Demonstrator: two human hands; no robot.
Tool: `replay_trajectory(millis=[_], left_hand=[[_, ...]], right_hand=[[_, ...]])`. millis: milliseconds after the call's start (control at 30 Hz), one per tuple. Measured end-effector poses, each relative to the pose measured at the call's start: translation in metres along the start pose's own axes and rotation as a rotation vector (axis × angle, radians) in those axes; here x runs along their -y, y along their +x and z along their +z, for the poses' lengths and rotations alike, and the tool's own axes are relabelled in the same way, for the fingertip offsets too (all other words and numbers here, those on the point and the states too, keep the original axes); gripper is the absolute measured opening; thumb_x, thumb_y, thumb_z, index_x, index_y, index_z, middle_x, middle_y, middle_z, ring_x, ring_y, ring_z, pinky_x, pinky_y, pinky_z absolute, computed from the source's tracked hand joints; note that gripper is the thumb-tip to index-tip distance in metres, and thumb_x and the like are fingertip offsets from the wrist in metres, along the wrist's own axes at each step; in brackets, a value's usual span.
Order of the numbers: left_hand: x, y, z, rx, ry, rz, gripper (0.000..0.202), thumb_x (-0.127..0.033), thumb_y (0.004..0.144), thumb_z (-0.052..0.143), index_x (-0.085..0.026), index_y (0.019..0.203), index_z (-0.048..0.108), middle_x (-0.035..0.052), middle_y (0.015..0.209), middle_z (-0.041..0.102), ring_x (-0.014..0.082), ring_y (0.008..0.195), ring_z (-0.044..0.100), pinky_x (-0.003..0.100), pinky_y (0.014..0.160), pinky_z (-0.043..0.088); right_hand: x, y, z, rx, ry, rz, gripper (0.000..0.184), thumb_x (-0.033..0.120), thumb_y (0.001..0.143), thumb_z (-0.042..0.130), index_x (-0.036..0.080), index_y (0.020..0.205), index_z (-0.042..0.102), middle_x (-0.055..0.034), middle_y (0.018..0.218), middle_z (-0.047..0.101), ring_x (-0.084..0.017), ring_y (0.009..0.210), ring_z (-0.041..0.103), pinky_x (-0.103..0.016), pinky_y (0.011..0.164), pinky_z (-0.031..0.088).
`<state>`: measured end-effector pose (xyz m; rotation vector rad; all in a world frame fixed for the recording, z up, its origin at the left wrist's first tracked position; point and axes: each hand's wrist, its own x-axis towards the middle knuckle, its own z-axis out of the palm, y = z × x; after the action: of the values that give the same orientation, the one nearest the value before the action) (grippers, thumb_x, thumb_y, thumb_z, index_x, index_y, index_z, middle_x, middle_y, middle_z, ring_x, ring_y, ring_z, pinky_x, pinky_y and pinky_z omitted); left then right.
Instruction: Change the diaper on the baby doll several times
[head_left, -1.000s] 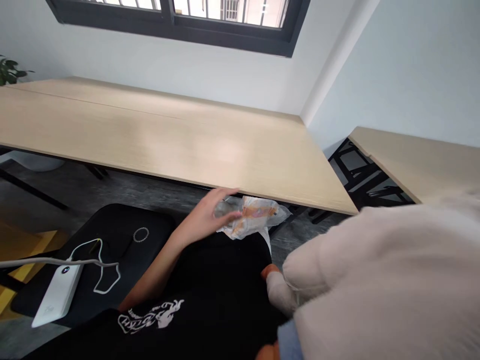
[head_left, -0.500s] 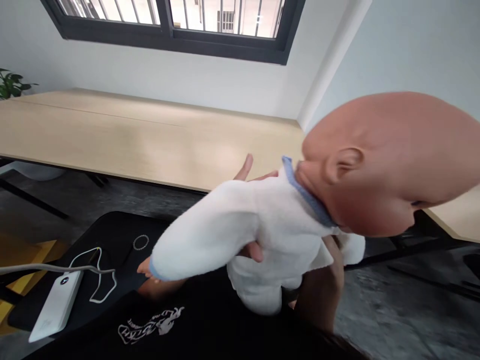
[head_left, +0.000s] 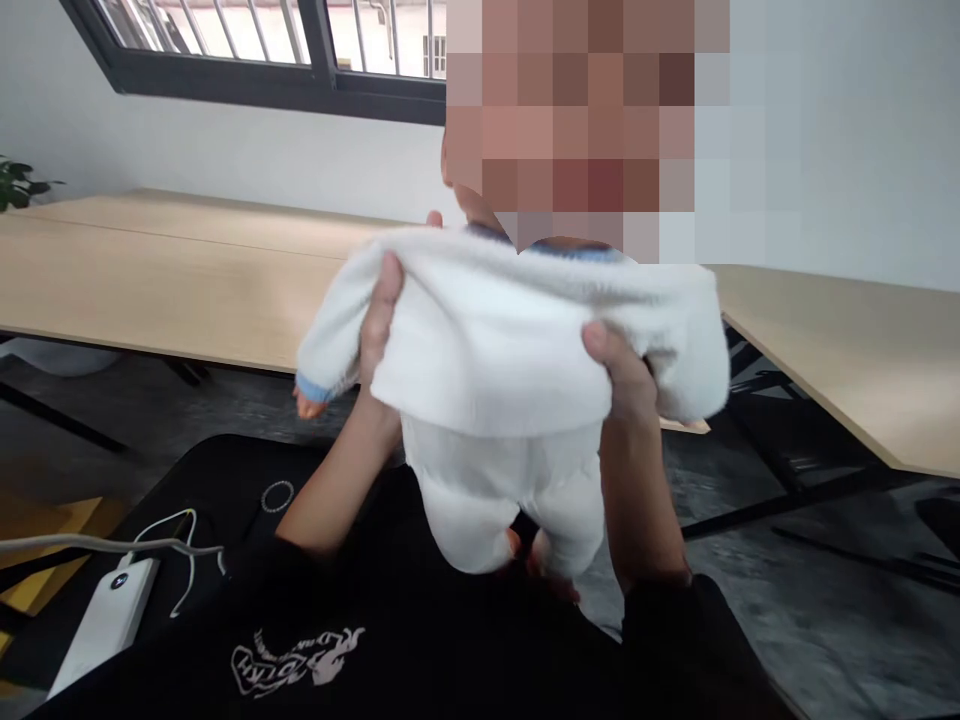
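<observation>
A baby doll (head_left: 487,340) in white fleecy clothes with blue trim is held upright in front of me, turned toward me. Its head is blurred out in the picture. My left hand (head_left: 379,325) grips the doll's side under the arm, thumb on the front of the white top. On the other side my right hand (head_left: 628,375) holds the torso the same way, thumb pressed on the cloth. Most of my fingers are hidden behind the doll. Its white-trousered legs hang down over my lap.
Beyond the doll a light wooden table (head_left: 187,280) runs along the wall under a barred window (head_left: 375,40). Another table (head_left: 847,370) is at the right. A black chair seat (head_left: 217,500) at the left carries a white power bank (head_left: 112,620) with a cable and a bracelet (head_left: 277,496).
The doll has turned from lying sideways, head to the right, to upright and facing me. My hands now hold it at both sides of the torso.
</observation>
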<state>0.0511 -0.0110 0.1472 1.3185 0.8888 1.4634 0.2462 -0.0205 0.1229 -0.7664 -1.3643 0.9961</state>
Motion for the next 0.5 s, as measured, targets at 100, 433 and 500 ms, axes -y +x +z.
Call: replay_trajectory(millis=[100, 433, 500], left_hand=[[-0.017, 0.021, 0.002, 0.026, -0.105, 0.15, 0.074, -0.059, 0.103, 0.0, -0.027, 0.159, 0.035, -0.0058, 0.154, 0.046, 0.039, 0.147, 0.039, 0.05, 0.105, 0.053], [-0.016, 0.109, -0.018, 0.086, 0.008, 0.177, 0.084, -0.061, 0.096, -0.011, -0.021, 0.16, 0.028, 0.0005, 0.13, 0.068, 0.03, 0.139, 0.051, 0.053, 0.104, 0.049], [-0.007, 0.107, -0.016, 0.075, -0.018, 0.109, 0.087, -0.071, 0.095, -0.002, -0.022, 0.154, 0.037, -0.001, 0.13, 0.069, 0.0284, 0.142, 0.046, 0.055, 0.108, 0.048]], right_hand=[[0.008, 0.033, 0.02, -0.006, 0.015, -0.009, 0.049, 0.052, 0.084, 0.056, 0.029, 0.127, 0.055, -0.0008, 0.128, 0.063, -0.022, 0.125, 0.061, -0.037, 0.102, 0.057], [0.012, 0.103, 0.032, 0.035, -0.066, -0.032, 0.061, 0.059, 0.083, 0.048, 0.029, 0.135, 0.051, 0.0, 0.128, 0.064, -0.018, 0.124, 0.06, -0.03, 0.099, 0.053], [0.001, 0.109, 0.03, 0.08, 0.069, -0.034, 0.058, 0.057, 0.082, 0.055, 0.027, 0.131, 0.052, 0.0019, 0.127, 0.064, -0.016, 0.12, 0.061, -0.031, 0.1, 0.052]])
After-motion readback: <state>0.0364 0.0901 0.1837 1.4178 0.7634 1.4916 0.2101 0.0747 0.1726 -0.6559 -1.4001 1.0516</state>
